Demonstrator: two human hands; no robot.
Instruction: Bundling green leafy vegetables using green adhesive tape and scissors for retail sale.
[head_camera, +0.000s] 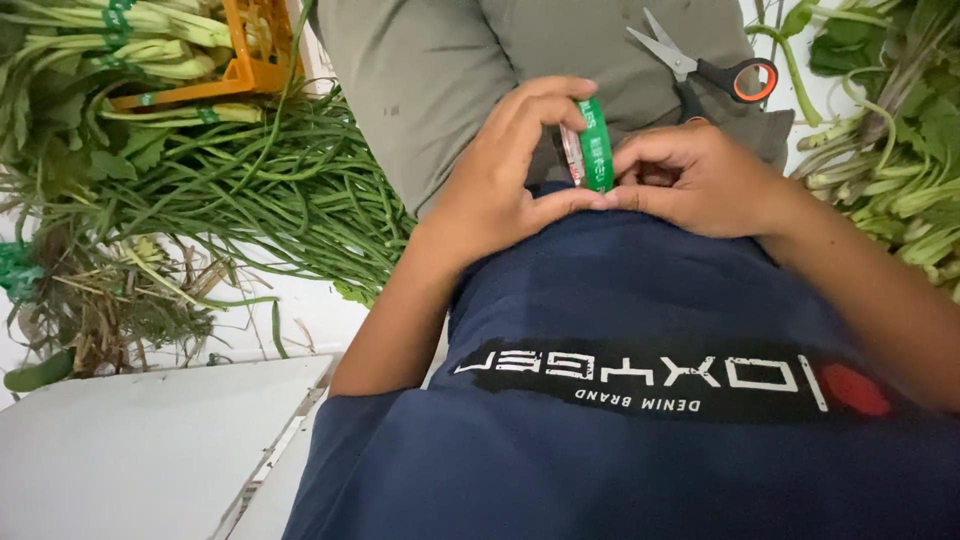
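The left hand and the right hand meet in the person's lap, just above the hem of a dark blue shirt. Between them stands a roll of green tape, held on edge. The left hand grips the roll: its thumb lies along the lower edge and its curled fingers reach over the top. The right hand is partly closed, its fingertips pressed against the lower right side of the roll; whether it pinches a loose tape end cannot be determined. Behind the hands, grey-green trousers cover the person's legs. A pair of scissors with metal blades and black-and-orange handles rests on the right thigh, near the right hand but not touching it. To the left of the legs, a heap of long green beans lies on the white floor, with an orange plastic crate and bundled leafy stalks beyond it. To the right, further leafy greens lie piled beside the right forearm.
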